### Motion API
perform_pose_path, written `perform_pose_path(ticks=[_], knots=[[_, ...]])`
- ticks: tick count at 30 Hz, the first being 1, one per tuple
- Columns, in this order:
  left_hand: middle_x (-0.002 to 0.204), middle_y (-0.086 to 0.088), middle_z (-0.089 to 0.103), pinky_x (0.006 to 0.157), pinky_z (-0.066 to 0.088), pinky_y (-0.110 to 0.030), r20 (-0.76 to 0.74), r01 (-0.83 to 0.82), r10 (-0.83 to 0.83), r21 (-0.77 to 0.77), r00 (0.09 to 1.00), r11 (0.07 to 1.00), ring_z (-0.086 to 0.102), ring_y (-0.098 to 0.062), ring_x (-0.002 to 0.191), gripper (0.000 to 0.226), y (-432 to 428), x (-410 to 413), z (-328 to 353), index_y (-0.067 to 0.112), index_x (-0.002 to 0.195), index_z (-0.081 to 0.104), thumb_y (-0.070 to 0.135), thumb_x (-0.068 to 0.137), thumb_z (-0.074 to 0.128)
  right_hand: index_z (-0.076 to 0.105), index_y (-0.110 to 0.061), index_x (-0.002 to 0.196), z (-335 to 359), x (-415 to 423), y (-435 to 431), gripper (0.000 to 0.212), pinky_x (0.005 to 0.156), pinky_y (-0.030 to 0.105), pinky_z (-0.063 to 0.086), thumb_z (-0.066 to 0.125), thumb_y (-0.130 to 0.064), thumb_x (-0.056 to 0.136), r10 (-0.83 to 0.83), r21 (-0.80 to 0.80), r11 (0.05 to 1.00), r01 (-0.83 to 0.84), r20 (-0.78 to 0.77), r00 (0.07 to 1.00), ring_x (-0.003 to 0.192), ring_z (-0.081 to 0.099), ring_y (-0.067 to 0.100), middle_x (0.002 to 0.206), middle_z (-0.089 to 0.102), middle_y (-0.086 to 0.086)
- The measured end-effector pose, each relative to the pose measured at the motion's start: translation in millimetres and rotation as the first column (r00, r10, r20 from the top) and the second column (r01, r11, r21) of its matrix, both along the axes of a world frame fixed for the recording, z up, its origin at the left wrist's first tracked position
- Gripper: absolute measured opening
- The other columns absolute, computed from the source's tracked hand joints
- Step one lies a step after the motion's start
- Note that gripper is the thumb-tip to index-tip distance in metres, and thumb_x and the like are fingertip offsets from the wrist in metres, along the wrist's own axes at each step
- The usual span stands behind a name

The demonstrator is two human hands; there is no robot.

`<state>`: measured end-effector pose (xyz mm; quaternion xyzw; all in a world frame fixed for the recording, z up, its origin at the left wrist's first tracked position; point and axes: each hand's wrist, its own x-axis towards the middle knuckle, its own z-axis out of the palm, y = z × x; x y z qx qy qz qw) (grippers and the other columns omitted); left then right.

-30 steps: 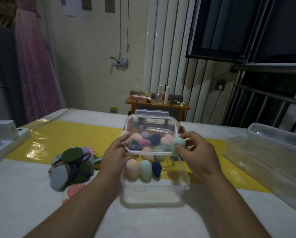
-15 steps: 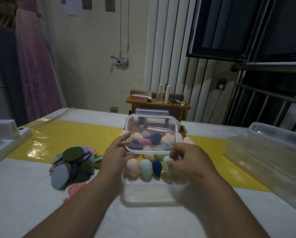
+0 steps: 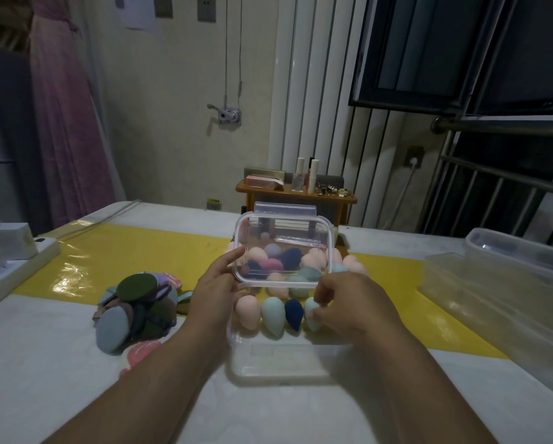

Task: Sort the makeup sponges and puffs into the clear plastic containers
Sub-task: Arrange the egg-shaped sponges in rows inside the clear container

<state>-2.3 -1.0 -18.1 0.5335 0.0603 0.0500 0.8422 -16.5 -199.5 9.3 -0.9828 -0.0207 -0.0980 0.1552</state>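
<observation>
The left grip [image 3: 214, 293] clasps the left edge of the clear lid [image 3: 283, 238], held upright over the clear container [image 3: 281, 363] on the worktop [image 3: 44, 379]. The right grip [image 3: 348, 302] pinches a pale green sponge [image 3: 311, 310], last of four in the container. Puffs [image 3: 137, 309] lie heaped to the left. The wall notice [image 3: 137, 11] is too blurred to read.

Bare forearms, bare left hand [image 3: 215, 291] and right hand [image 3: 348, 304].

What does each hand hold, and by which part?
Left hand: clear lid, by its left edge. Right hand: mint sponge, pinched at its wide end.
</observation>
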Motion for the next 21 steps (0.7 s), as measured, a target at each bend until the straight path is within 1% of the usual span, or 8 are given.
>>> perform_pose_path(ticks=[3, 8, 10, 12, 15, 18, 20, 21], knots=[[0.119, -0.003, 0.069, 0.072, 0.059, -0.039, 0.003, -0.005, 0.005, 0.016, 1.0, 1.0, 0.07, -0.028, 0.101, 0.059, 0.3, 0.0, -0.1, 0.036, 0.105, 0.075, -0.007, 0.089, 0.038, 0.072, -0.033, 0.095, 0.4, 1.1, -0.2, 0.018, 0.073, 0.026, 0.047, 0.074, -0.043, 0.08, 0.006, -0.017, 1.0, -0.006, 0.006, 1.0, 0.092, 0.056, 0.014, 0.1, 0.066, -0.009], [0.117, -0.004, 0.07, 0.073, 0.06, -0.04, 0.0, 0.0, 0.0, 0.009, 1.0, 1.0, 0.071, -0.029, 0.099, 0.059, 0.0, -2.4, 1.0, 0.035, 0.106, 0.074, -0.008, 0.089, 0.037, 0.076, -0.036, 0.1, -0.4, 3.6, 0.4, 0.017, 0.068, 0.024, 0.039, 0.068, -0.038, 0.085, 0.011, -0.044, 0.999, -0.011, -0.014, 1.0, 0.09, 0.055, 0.013, 0.106, 0.064, -0.009], [0.114, -0.004, 0.071, 0.074, 0.061, -0.042, -0.003, 0.0, 0.0, 0.005, 1.0, 1.0, 0.071, -0.029, 0.098, 0.058, 0.2, -3.7, 2.3, 0.034, 0.106, 0.074, -0.008, 0.089, 0.038, 0.074, -0.036, 0.1, -0.6, 3.1, -0.4, 0.017, 0.068, 0.024, 0.043, 0.067, -0.034, 0.085, 0.014, 0.001, 1.0, -0.014, -0.041, 0.999, 0.089, 0.057, 0.014, 0.102, 0.064, -0.009], [0.11, -0.002, 0.072, 0.076, 0.061, -0.043, -0.003, 0.0, 0.0, 0.001, 1.0, 1.0, 0.072, -0.028, 0.096, 0.057, -0.5, -5.8, 4.6, 0.033, 0.107, 0.074, -0.008, 0.089, 0.039, 0.069, -0.038, 0.096, -1.7, 2.8, -1.7, 0.016, 0.072, 0.026, 0.051, 0.069, -0.031, 0.082, 0.009, 0.093, 0.996, -0.004, -0.059, 0.998, 0.088, 0.059, 0.013, 0.096, 0.064, -0.011], [0.106, -0.001, 0.073, 0.069, 0.061, -0.038, 0.002, 0.006, -0.005, -0.014, 1.0, 1.0, 0.074, -0.025, 0.089, 0.057, -2.2, -8.0, 7.2, 0.029, 0.11, 0.073, -0.01, 0.087, 0.038, 0.063, -0.039, 0.087, -3.1, 2.6, -2.6, 0.016, 0.077, 0.03, 0.056, 0.071, -0.028, 0.078, 0.007, 0.171, 0.985, 0.001, -0.051, 0.999, 0.086, 0.06, 0.012, 0.09, 0.064, -0.012], [0.109, -0.002, 0.072, 0.069, 0.061, -0.038, -0.002, 0.003, -0.003, -0.012, 1.0, 1.0, 0.073, -0.025, 0.09, 0.059, -2.2, -9.1, 8.3, 0.03, 0.11, 0.073, -0.011, 0.086, 0.037, 0.065, -0.037, 0.084, -3.8, 3.4, -4.2, 0.012, 0.078, 0.032, 0.055, 0.071, -0.027, 0.079, 0.02, 0.219, 0.976, -0.018, -0.008, 1.0, 0.084, 0.059, 0.011, 0.086, 0.063, -0.013], [0.11, -0.003, 0.072, 0.065, 0.06, -0.035, 0.003, 0.004, -0.004, -0.012, 1.0, 1.0, 0.074, -0.023, 0.089, 0.059, -1.9, -10.2, 9.3, 0.029, 0.109, 0.073, -0.012, 0.086, 0.037, 0.067, -0.035, 0.084, -4.1, 4.5, -5.2, 0.008, 0.074, 0.029, 0.052, 0.069, -0.027, 0.084, 0.039, 0.273, 0.961, -0.046, 0.033, 0.999, 0.082, 0.058, 0.01, 0.082, 0.062, -0.013], [0.109, -0.003, 0.072, 0.062, 0.059, -0.033, 0.009, 0.007, -0.007, -0.012, 1.0, 1.0, 0.074, -0.022, 0.088, 0.058, -1.9, -10.7, 9.6, 0.029, 0.11, 0.072, -0.012, 0.086, 0.037, 0.068, -0.034, 0.083, -4.3, 5.2, -6.1, 0.009, 0.071, 0.027, 0.049, 0.067, -0.026, 0.086, 0.038, 0.307, 0.95, -0.057, 0.067, 0.997, 0.082, 0.057, 0.011, 0.082, 0.061, -0.013]])
